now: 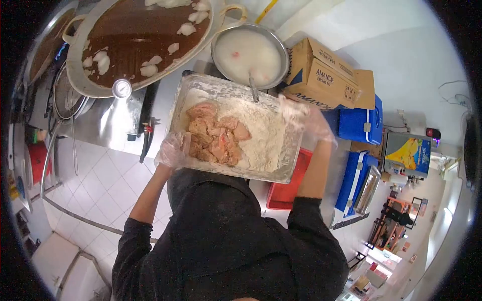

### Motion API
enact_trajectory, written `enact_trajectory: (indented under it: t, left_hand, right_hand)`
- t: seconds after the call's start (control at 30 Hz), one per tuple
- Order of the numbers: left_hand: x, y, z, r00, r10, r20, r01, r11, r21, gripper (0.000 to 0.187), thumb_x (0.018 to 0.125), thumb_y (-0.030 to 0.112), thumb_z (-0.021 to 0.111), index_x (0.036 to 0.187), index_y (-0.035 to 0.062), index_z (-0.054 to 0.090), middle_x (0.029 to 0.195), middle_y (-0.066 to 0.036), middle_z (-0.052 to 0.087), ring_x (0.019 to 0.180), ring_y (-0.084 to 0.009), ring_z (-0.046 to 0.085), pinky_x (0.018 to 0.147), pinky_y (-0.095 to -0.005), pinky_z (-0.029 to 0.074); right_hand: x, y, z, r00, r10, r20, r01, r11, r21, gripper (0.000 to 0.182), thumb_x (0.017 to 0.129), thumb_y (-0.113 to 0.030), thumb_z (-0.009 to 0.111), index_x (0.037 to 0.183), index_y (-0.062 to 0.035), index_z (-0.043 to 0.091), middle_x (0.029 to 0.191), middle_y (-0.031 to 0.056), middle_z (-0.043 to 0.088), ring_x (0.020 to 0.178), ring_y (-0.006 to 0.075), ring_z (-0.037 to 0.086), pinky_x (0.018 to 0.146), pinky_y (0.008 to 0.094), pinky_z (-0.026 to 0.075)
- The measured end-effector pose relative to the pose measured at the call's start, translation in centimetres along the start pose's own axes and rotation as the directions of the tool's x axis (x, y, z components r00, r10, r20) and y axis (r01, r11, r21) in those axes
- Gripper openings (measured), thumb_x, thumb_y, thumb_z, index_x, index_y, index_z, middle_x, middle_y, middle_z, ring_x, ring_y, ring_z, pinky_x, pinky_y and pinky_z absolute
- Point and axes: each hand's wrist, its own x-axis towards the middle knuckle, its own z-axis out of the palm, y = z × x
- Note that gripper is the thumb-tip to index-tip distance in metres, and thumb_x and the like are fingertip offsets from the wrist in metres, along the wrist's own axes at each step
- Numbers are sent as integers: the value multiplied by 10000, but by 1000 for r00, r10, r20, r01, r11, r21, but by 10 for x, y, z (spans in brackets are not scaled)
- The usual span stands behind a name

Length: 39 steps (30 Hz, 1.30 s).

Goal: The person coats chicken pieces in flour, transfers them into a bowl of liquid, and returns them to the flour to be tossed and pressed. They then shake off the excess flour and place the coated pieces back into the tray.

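A rectangular metal tray [289,173] is in front of my body, with white flour [266,135] over its floor. Pieces of raw, wet-looking meat [216,135] are heaped in its left half. My left hand [172,150], in a clear plastic glove, grips the tray's left edge near the front corner. At the far right corner, my gloved right hand [307,119] is closed on the rim; flour coats its fingers and motion blurs it slightly.
Behind the tray stands a bowl of cloudy liquid [248,55] with a metal handle in it. A large pan of brown oil [135,40] with a thermometer [122,89] is at upper left. Rightward are a cardboard box [326,75], blue coolers [359,123] and a red tray [291,188].
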Motion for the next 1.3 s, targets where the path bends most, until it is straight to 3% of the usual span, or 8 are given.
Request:
enact_trajectory:
  t: [0.13, 0.3, 0.4, 0.57, 0.7, 0.8, 1.1, 1.3]
  left_hand:
    - [2, 0, -3, 989, 144, -36, -141, 987, 81, 129, 889, 152, 593, 973, 54, 595, 858, -163, 621, 721, -386, 599, 618, -491, 493]
    - [-10, -9, 9, 997, 31, 71, -38, 995, 90, 261, 937, 198, 481, 1161, 81, 551, 1007, -163, 582, 882, -372, 574, 748, -491, 497]
    - [-15, -21, 13, 992, 120, 42, -125, 977, 174, 245, 938, 208, 487, 1132, 74, 553, 984, -173, 584, 880, -375, 578, 744, -494, 497]
    - [-5, -6, 4, 997, -36, 64, 29, 994, 105, 150, 914, 194, 560, 952, 50, 546, 853, -186, 577, 789, -373, 589, 664, -475, 492]
    - [1, -2, 1, 998, 54, 39, -58, 995, 84, 130, 896, 159, 599, 925, 46, 542, 815, -176, 574, 733, -378, 583, 627, -486, 481]
    - [6, 0, 1, 990, 143, -14, -143, 990, 19, 119, 897, 155, 597, 922, 51, 546, 810, -176, 584, 723, -384, 588, 626, -491, 484]
    - [10, 8, -8, 998, 63, 29, -60, 996, -68, 89, 889, 124, 610, 917, 50, 570, 844, -167, 624, 762, -382, 611, 666, -483, 497]
    - [6, 4, -3, 995, 100, -32, -103, 988, -118, 95, 894, 128, 604, 937, 52, 567, 845, -164, 627, 752, -386, 606, 663, -485, 497]
  right_hand:
    - [116, -26, -11, 775, -568, 278, 519, 320, -793, 216, 885, -167, 577, 1051, -101, 698, 866, 50, 699, 749, 183, 664, 656, 307, 527]
    - [313, 30, -44, 950, -298, 90, 296, 775, -559, 196, 896, -173, 557, 1029, -126, 693, 848, 79, 690, 747, 242, 661, 665, 346, 523]
    - [304, -3, -22, 755, -430, 495, 420, -263, -868, 179, 887, -122, 548, 972, -72, 697, 858, 124, 687, 756, 254, 665, 670, 366, 514]
    - [119, -8, 18, 836, -342, -428, 161, 901, -404, 257, 857, -193, 601, 1045, -36, 680, 753, 46, 591, 661, 124, 544, 602, 278, 451]
    - [15, 134, 80, 967, -224, 118, 174, 250, -952, 431, 862, -393, 624, 1114, -43, 638, 1100, 197, 655, 999, 309, 640, 805, 449, 493]
    - [-12, 102, 155, 895, 446, -13, -308, 597, -741, 536, 755, -383, 726, 1138, -22, 629, 1149, 222, 637, 1091, 349, 606, 930, 446, 476]
    - [-13, 203, 188, 920, -391, 2, 257, 600, -758, 538, 741, -264, 668, 1218, -29, 582, 1117, 237, 644, 1062, 377, 614, 934, 447, 475]
    - [5, 179, 188, 994, 104, 31, -37, 589, -808, 533, 748, -256, 650, 1239, -64, 573, 1029, 213, 649, 1010, 379, 615, 906, 466, 467]
